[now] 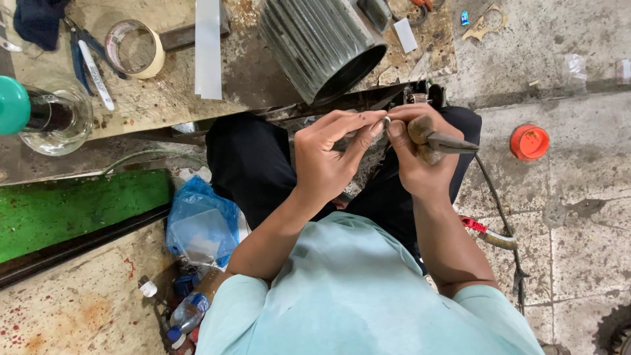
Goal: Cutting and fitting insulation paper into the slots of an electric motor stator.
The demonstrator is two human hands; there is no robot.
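shirt: pale mint, short sleeves | trousers: black | forearms bare

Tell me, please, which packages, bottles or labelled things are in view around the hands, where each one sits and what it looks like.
Blue plastic bag: floor, lower left; crumpled, translucent.
Plastic bottle: below the bag; clear, lying, blue label band.
Tape roll: bench, upper left; cream ring.
Orange cap: floor, right; round.
Clear wrapper: floor, upper right; small, crinkled.
No signs or screens.

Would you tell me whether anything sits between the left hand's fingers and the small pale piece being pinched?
Nothing visible does: the left hand and right hand both already touch the small pale piece.
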